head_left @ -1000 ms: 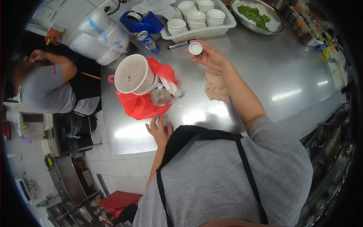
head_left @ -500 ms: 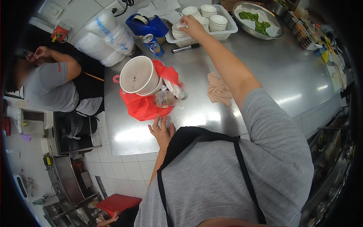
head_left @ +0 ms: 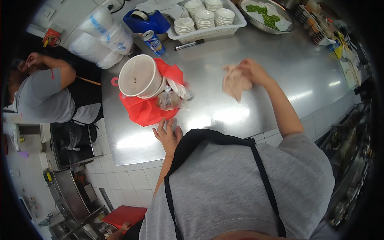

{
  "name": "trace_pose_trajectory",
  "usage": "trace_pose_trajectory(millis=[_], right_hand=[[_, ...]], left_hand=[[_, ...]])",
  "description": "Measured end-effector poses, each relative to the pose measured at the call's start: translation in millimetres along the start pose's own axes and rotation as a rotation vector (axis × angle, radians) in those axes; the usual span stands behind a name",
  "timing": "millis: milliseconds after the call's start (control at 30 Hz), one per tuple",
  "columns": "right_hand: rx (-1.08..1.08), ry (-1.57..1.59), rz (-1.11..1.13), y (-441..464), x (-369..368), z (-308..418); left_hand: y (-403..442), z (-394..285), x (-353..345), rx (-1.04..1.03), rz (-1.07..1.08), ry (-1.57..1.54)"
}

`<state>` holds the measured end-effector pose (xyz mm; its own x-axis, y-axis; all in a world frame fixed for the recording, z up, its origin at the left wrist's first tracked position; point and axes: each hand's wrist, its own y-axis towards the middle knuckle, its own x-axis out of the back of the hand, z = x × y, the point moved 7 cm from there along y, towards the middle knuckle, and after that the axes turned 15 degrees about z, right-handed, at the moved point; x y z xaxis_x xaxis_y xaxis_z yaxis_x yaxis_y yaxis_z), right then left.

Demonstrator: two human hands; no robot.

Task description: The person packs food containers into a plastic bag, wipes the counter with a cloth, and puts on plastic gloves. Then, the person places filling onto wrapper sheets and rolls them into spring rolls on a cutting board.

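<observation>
My right hand (head_left: pixel 255 72) is closed on a beige cloth (head_left: pixel 235 85), which hangs in folds just over the steel table. My left hand (head_left: pixel 168 135) rests at the near edge of the table with its fingers spread and nothing in them. Just beyond it lies a red bag (head_left: pixel 140 112), opened around stacked white lidded tubs (head_left: pixel 138 76). A small knotted clear bag (head_left: pixel 168 100) and white wrapped items (head_left: pixel 180 90) lie against the tubs on the right.
A white basket (head_left: pixel 208 33) holds stacks of small white dishes. Near it are a black marker (head_left: pixel 189 44), a blue can (head_left: pixel 153 43), a blue tape dispenser (head_left: pixel 146 23) and a steel bowl of chopped greens (head_left: pixel 267 29). A person (head_left: pixel 46 92) stands at left.
My right hand has moved from the dish stacks back to the cloth, gripped it and lifted part of it. The small dish it held earlier is out of the hand. My left hand stays put.
</observation>
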<state>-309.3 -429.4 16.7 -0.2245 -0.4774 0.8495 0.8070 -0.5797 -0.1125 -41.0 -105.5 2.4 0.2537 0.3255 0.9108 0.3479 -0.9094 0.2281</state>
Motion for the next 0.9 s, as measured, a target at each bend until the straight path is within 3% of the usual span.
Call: trace_pose_trajectory(millis=[67, 100, 167, 233, 300, 367, 467, 600, 633, 700, 767, 800, 833, 867, 900], right_hand=[[-0.285, -0.212, -0.311, -0.1, 25.6, -58.2], [-0.292, -0.216, -0.322, 9.7, 26.7, -67.6], [-0.662, -0.298, -0.548, 14.1, 36.4, -85.4], [-0.692, -0.079, -0.517, 46.2, 24.0, -76.2], [-0.437, 0.092, -0.404, 73.7, -9.9, -41.9], [-0.136, -0.142, -0.219, 64.1, -38.3, 33.4], [0.064, -0.056, -0.089, 21.7, -73.4, 90.0], [-0.016, 0.109, 0.087, -54.5, -84.1, 139.4], [-0.015, 0.143, 0.021, -68.4, -83.6, 149.9], [-0.049, 0.169, -0.065, -91.2, -81.4, 172.5], [0.040, 0.009, -0.368, -113.0, -51.0, 218.5], [0.010, 0.000, -0.381, -120.0, -41.3, 232.0], [-0.056, 0.254, -0.326, -123.8, -35.0, 234.3], [-0.113, 0.509, -0.277, -128.0, -35.9, 231.0], [-0.030, 0.438, -0.460, -140.7, -23.4, 233.6]], left_hand=[[3.3, 1.8, -3.4, -0.049, -0.018, 0.022], [4.8, 0.9, -3.7, -0.061, -0.023, 0.017], [6.3, -0.9, -2.8, -0.082, -0.025, 0.021], [7.7, -2.0, -2.3, -0.080, -0.013, 0.000], [6.1, -3.2, -3.0, -0.082, 0.007, -0.029], [5.6, -2.8, -1.4, -0.105, -0.006, -0.101], [4.7, -3.5, -2.4, -0.180, -0.019, -0.155], [0.0, -15.7, -8.4, -0.408, -0.011, -0.236], [3.4, -26.9, -10.5, -0.424, 0.066, -0.493], [10.0, -68.2, 5.4, -0.579, 0.217, -0.672], [20.4, -109.0, 27.1, -0.662, 0.326, -0.761], [25.9, -122.3, 21.6, -0.547, 0.520, -0.933], [25.2, -132.6, 11.5, -0.418, 0.716, -1.089], [27.0, -139.0, 12.2, -0.444, 0.734, -1.092], [33.9, -143.0, 15.4, -0.481, 0.725, -1.120]])
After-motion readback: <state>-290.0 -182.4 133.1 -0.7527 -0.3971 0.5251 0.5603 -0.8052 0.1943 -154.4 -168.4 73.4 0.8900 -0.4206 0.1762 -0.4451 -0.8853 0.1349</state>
